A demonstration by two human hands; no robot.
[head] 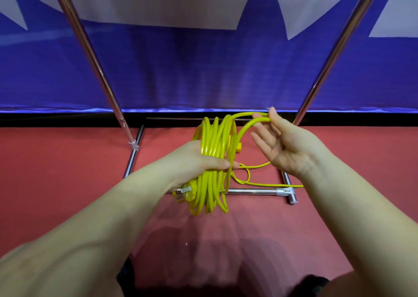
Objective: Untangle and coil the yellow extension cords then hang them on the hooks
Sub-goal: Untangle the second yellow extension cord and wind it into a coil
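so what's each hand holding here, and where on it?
Left hand grips the coiled yellow cord around the middle of the bundle. Right hand pinches the loose strand at the top of its arc, between thumb and fingertips.

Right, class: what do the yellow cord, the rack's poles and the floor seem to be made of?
Yellow cord: smooth plastic or rubber jacket, glossy highlights, bends in loops.
Rack poles: polished metal, probably chrome or steel, mirror-like streaks.
Floor: matte red, finely textured, possibly carpet or rubber matting.
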